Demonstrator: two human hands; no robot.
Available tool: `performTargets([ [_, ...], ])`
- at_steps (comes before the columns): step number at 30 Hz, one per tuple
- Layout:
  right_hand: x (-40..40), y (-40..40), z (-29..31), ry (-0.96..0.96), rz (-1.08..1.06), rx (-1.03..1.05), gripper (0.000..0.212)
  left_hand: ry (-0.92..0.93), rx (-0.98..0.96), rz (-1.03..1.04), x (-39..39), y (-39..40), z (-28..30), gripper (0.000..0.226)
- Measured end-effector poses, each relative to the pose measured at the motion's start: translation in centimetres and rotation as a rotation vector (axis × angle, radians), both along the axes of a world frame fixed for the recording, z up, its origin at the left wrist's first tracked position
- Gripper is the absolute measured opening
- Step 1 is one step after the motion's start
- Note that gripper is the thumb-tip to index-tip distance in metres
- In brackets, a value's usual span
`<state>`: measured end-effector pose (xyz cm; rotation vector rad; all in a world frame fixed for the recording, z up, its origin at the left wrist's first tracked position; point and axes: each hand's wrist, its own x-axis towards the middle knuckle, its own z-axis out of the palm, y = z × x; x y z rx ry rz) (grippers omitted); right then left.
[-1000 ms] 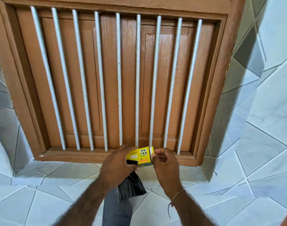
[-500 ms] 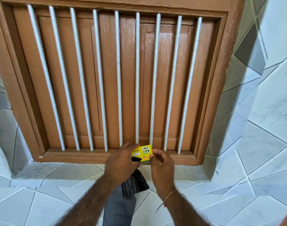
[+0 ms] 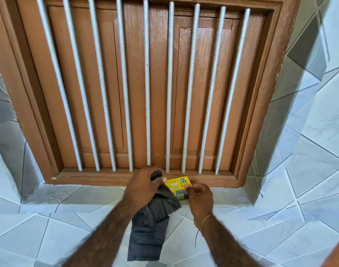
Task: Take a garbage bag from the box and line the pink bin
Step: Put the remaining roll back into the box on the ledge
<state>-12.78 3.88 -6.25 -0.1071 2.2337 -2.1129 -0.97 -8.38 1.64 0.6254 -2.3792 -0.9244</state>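
A: Starting with the biggest thing, you are facing the brown wooden window (image 3: 159,83) with its grey bars (image 3: 147,83), and everything else is sitting at its lower edge. White tiled wall (image 3: 309,170) is wrapping round the window on both sides and below.

B: And the sill?

A: The sill (image 3: 99,177) is running along the bottom of the window, and you are working right in front of it, near its middle.

B: Where is the bag?

A: The black garbage bag (image 3: 149,228) is hanging below the sill, draped down between your forearms. Your left hand (image 3: 143,186) is curling its grip round the bag's top end, so the bag is already out and dangling freely.

B: And the box?

A: The yellow box (image 3: 177,184) is lying just beside your left hand, at the sill's front edge. Your right hand (image 3: 200,195) is pinching its right end between thumb and fingertips; I judge you are steadying it there so it is parked on the sill while the other hand is keeping the bag.

B: The pink bin?

A: It is not showing anywhere, so the lining step is not yet begun.
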Motion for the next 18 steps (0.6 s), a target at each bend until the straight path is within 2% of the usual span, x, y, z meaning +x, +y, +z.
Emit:
performTargets([
  [3,0.2,0.1,0.6,0.091,-0.024,0.108,0.020,0.279,0.327,0.070,1.1,-0.6,1.4,0.004],
  [6,2.2,0.9,1.3,0.316,-0.081,0.037,0.021,0.437,0.456,0.100,2.0,-0.6,2.6,0.008],
  [8,4.7,1.7,1.5,0.408,0.142,-0.063,0.045,0.477,0.513,0.081,2.4,-0.3,3.4,0.011],
  [10,7.3,2.5,1.6,0.430,0.449,0.014,0.078,0.492,0.607,0.039,2.4,0.5,4.1,0.011],
  [11,8.3,2.6,1.5,0.427,0.551,0.078,0.084,0.488,0.676,0.010,2.4,1.0,4.5,0.011],
  [12,8.9,2.7,1.1,0.413,0.588,0.123,0.078,0.476,0.751,-0.021,2.4,1.7,4.8,0.010],
  [15,9.5,3.3,-0.5,0.352,0.491,0.185,0.038,0.468,0.966,-0.095,2.6,4.2,5.8,0.009],
  [16,9.5,3.8,-1.1,0.318,0.482,0.196,0.034,0.466,1.049,-0.111,2.7,5.2,6.3,0.009],
  [18,9.8,5.2,-1.8,0.279,0.507,0.206,0.040,0.454,1.206,-0.141,2.9,7.4,7.0,0.010],
])
